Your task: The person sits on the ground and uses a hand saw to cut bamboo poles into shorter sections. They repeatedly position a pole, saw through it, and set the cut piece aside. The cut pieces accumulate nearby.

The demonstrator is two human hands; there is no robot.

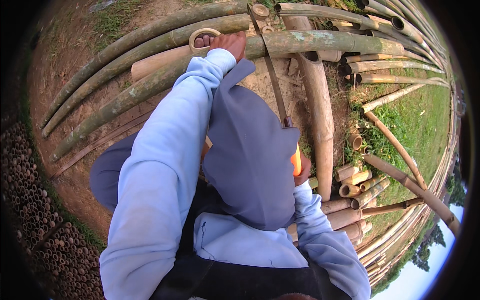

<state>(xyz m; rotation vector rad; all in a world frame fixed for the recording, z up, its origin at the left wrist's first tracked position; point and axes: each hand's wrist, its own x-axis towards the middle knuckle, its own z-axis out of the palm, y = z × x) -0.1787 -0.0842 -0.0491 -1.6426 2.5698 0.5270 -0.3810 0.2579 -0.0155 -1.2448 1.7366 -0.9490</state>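
Note:
A long mottled green bamboo pole (pixel 320 42) runs across in front of me. My left hand (pixel 229 45) is closed at the pole, and its fingers show through the opening of a pale bamboo ring (pixel 214 32). Just left of the ring lies a pale, peeled-looking bamboo length (pixel 162 61). My right hand (pixel 303 170), partly hidden by my raised knee, grips the orange handle (pixel 296 160) of a handsaw. Its long narrow saw blade (pixel 274 75) points away from me and crosses the pole right of my left hand.
A thick bamboo post (pixel 318 110) lies beneath the pole at right. More green poles (pixel 150 30) stretch along the far left. Short cut bamboo pieces (pixel 370 190) are piled at right, near long stacked poles (pixel 400 65). Many tube ends (pixel 40 200) fill the lower left.

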